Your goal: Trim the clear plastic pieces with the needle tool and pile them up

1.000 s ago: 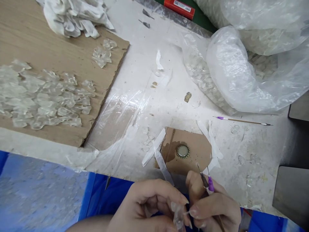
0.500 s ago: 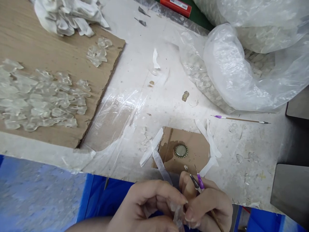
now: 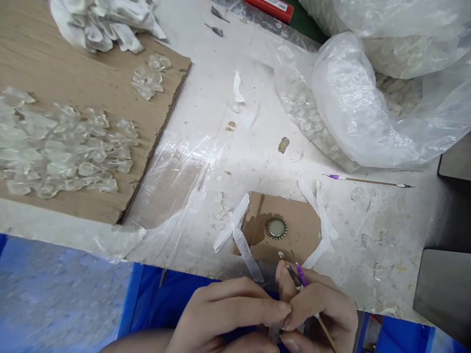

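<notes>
My two hands meet at the bottom edge of the view, below the table's front edge. My left hand (image 3: 228, 316) has its fingers closed over a small clear plastic piece (image 3: 274, 333), mostly hidden between the fingertips. My right hand (image 3: 320, 314) is closed on two thin tools (image 3: 296, 272), one purple-collared and one dark, whose tips stick up towards a bottle cap (image 3: 276, 228). The cap lies on a taped-down cardboard patch (image 3: 294, 215) just beyond my hands.
A cardboard sheet (image 3: 73, 73) at left carries many clear plastic pieces (image 3: 62, 147) and crumpled white material (image 3: 103, 19). Large clear plastic bags (image 3: 368, 98) fill the upper right. A spare thin tool (image 3: 368, 181) lies on the white table; a blue bin (image 3: 73, 299) sits below.
My left fingers have closed further over the clear piece, hiding most of it. The tool tips in my right hand have shifted slightly left and nearer the cap.
</notes>
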Available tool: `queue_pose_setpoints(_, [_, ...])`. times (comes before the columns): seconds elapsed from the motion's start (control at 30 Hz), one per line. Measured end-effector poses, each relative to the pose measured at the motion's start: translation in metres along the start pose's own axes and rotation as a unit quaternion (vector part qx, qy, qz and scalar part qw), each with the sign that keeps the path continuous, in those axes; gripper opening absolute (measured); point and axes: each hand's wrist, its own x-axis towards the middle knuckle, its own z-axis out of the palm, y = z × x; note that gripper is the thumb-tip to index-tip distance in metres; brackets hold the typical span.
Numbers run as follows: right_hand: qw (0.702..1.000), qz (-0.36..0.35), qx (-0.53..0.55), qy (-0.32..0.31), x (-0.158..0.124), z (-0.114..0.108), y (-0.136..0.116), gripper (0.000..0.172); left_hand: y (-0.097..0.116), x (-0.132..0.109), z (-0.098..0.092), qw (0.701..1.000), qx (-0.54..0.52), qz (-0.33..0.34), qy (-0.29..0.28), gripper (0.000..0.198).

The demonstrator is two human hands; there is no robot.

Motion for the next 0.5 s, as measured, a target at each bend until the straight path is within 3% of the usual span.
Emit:
queue_pose_setpoints(0.1, [0.999,0.025,-0.015,-0.034,0.0012,-0.0030,-0.0045,0.013,-0.0009,-0.0012,-0.0010,1.000,0.003,0.008,-0.012,0.054])
queue_pose_setpoints(0.5, [1.000,-0.021,0.016,-0.008,-0.0017,0.0033,0.0032,0.016,-0.0095,-0.0062,-0.0038,0.997,0.029,0.053,-0.046,0.046])
